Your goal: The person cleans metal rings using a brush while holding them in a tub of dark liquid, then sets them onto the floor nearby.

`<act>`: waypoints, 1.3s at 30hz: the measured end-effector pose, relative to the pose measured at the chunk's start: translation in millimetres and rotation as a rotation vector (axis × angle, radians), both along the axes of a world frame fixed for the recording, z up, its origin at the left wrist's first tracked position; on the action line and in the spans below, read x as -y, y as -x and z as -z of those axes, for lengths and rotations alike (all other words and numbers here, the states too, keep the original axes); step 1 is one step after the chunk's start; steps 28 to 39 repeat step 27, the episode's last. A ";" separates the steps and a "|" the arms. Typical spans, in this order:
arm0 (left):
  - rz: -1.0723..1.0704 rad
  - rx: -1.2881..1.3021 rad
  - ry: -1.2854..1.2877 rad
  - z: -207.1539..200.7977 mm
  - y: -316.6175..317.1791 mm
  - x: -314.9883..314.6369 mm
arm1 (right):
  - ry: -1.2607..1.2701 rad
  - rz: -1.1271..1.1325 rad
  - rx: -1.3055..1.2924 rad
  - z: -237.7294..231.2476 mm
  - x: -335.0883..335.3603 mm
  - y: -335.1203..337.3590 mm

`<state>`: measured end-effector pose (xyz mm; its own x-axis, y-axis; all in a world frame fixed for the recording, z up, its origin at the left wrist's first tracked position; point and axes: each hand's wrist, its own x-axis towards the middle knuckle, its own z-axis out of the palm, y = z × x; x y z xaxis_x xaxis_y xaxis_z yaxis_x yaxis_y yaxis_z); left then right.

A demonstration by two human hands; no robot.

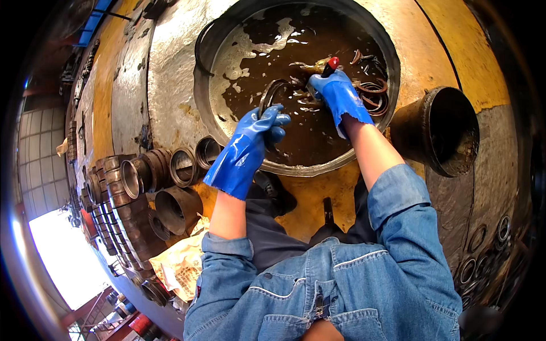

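Note:
Both of my hands wear blue rubber gloves and work over a wide round tub [205, 105] of murky brown liquid with foam at its left. My left hand [263, 124] is closed on a dark ring [272, 92] at the tub's near left, the ring tilted up above the liquid. My right hand [335, 91] grips a tool with a red-ended black handle [331, 66]; its working end is hidden by the hand and the splashing liquid. Several reddish-brown rings [375, 95] lie in the liquid by the right wall, beside my right wrist.
To the right of the tub stands a dirty dark bucket [452, 132], tipped toward me. Metal rings and sleeves [133, 177] crowd the left side, with a crumpled paper bag [182, 258] near my left elbow. More rings [480, 256] lie at the lower right.

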<state>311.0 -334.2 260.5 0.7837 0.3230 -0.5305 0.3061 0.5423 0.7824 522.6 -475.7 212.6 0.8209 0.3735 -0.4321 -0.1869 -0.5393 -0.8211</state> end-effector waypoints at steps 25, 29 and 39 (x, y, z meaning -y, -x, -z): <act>-0.165 0.092 -0.312 33.6 23.1 -17.1 | -0.391 -0.651 -0.032 -76.9 -35.8 47.1; -0.156 0.095 -0.307 34.2 26.1 -19.6 | -0.237 -0.738 0.135 -58.2 -53.7 46.2; -0.156 0.095 -0.307 34.2 26.1 -19.6 | -0.237 -0.738 0.135 -58.2 -53.7 46.2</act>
